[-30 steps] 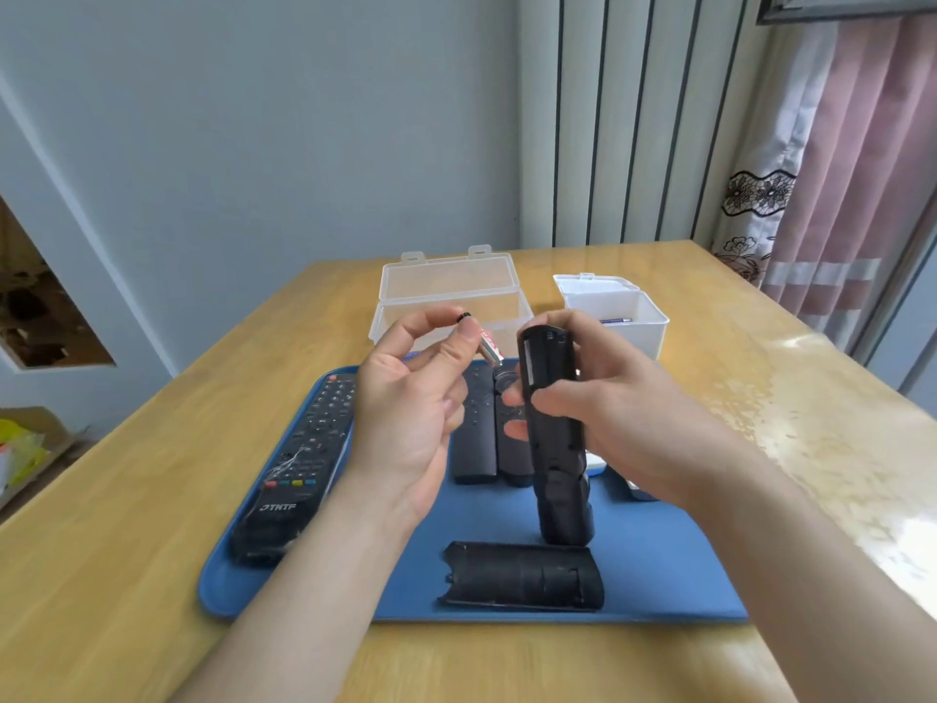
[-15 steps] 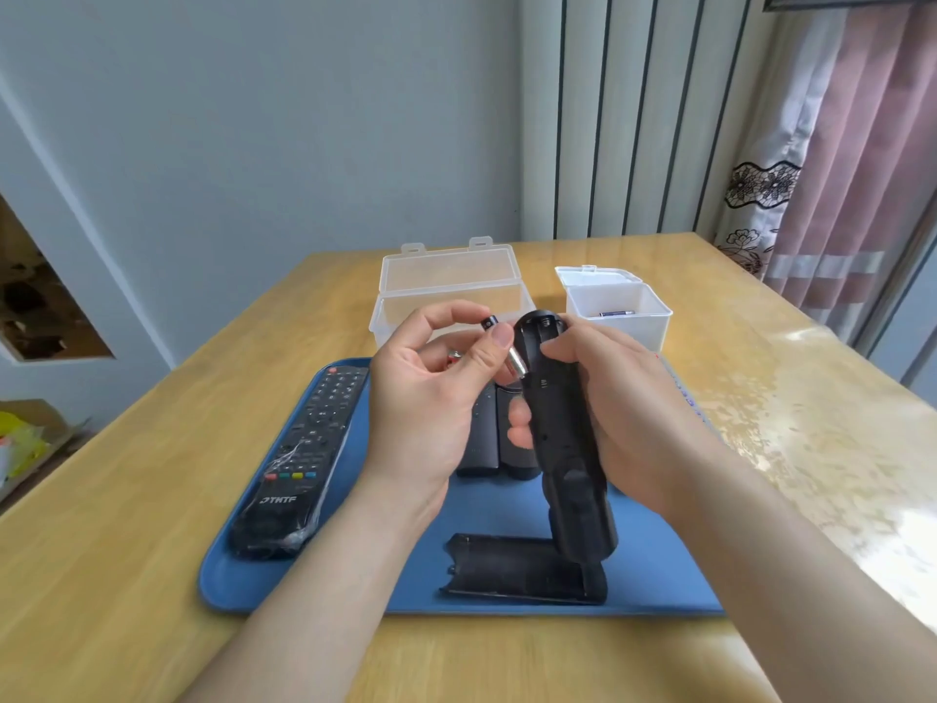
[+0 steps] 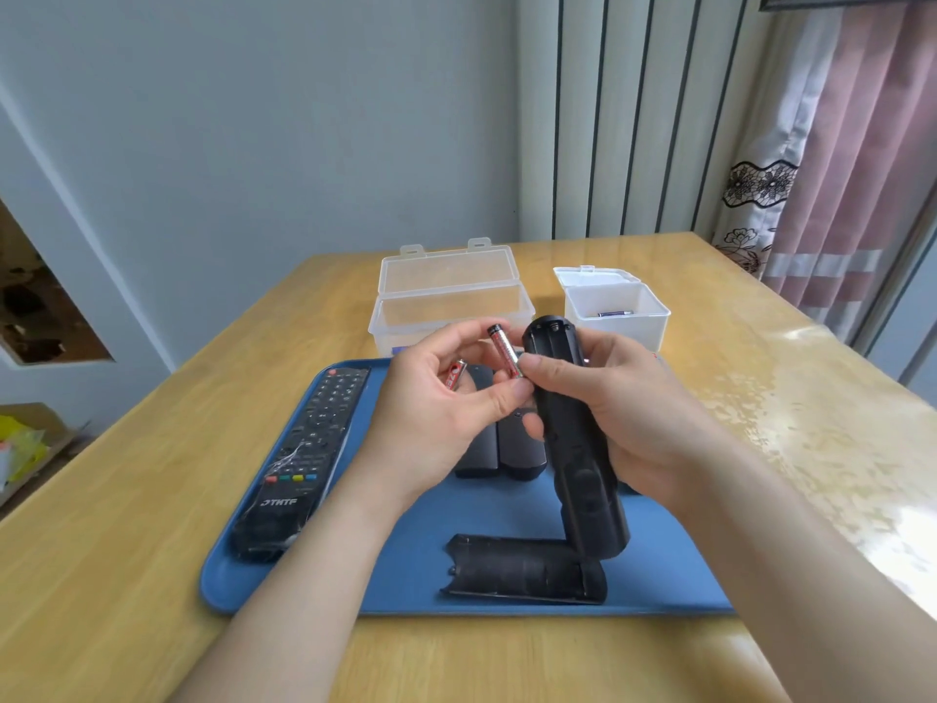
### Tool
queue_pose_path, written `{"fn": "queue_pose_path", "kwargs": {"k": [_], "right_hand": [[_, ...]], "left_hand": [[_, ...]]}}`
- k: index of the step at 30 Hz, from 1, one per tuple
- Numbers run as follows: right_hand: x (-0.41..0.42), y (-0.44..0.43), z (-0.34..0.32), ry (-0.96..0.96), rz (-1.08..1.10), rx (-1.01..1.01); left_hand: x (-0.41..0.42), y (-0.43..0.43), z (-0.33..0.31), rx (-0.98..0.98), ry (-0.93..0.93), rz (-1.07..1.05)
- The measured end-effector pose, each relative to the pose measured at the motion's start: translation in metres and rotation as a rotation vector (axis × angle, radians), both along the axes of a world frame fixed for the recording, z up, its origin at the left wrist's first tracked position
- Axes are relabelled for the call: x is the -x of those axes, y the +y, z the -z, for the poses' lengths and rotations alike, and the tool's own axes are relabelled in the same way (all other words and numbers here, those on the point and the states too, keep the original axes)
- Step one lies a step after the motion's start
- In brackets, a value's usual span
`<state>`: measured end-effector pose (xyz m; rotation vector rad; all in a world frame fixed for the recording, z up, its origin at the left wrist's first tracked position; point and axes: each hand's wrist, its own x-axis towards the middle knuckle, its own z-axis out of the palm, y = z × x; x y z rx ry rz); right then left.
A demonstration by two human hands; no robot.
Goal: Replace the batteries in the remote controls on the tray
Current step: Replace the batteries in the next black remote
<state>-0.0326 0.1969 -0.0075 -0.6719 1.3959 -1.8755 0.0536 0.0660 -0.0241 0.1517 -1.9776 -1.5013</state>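
Fingers (image 3: 459,333) of the left hand (image 3: 436,418) pinch a red battery (image 3: 504,350) just beside the black remote (image 3: 573,449) gripped upright in the right hand (image 3: 644,418). A second battery (image 3: 455,376) sits inside those fingers; the cover (image 3: 522,570) lies on the tray (image 3: 395,580) below them.

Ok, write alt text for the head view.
The left hand pinches a red battery beside the black remote gripped by the right hand, over a blue tray with a loose cover and other remotes. A clear box and a white box stand behind.

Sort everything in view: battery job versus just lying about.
Job: red battery pinched by left hand; black remote gripped by right hand; its battery cover on blue tray; buttoned remote; two slim remotes; small box holding a battery; clear lidded box, likely.
Lying about: curtain; yellow clutter far left.
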Motion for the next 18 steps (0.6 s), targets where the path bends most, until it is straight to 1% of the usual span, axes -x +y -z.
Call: {"fn": "queue_pose_path", "kwargs": {"k": [2,3,4,6,7,8,10,13,18], "right_hand": [[-0.001,-0.002,0.000,-0.053,0.019,-0.017],[-0.002,-0.003,0.000,-0.108,0.037,-0.031],[-0.002,-0.003,-0.001,-0.173,0.049,-0.043],[-0.002,-0.005,0.000,-0.272,0.038,-0.025],[-0.002,-0.005,0.000,-0.282,0.027,-0.011],[-0.002,-0.005,0.002,-0.272,0.025,-0.006],[-0.001,-0.005,0.004,-0.255,0.048,-0.015],[-0.002,-0.006,0.003,-0.259,0.048,-0.043],[-0.002,-0.007,0.004,-0.282,0.114,-0.055]], "left_hand": [[0.000,-0.001,0.001,0.059,-0.011,-0.052],[0.000,-0.001,0.001,0.121,-0.008,-0.099],[-0.001,0.000,0.000,0.222,0.004,-0.160],[-0.003,0.004,-0.001,0.491,0.032,-0.266],[-0.003,0.007,-0.001,0.589,0.036,-0.272],[-0.004,0.010,0.001,0.648,0.024,-0.250],[-0.003,0.016,0.003,0.723,-0.015,-0.193],[-0.003,0.019,0.004,0.795,-0.034,-0.180],[-0.003,0.017,0.005,0.738,0.014,-0.177]]}}
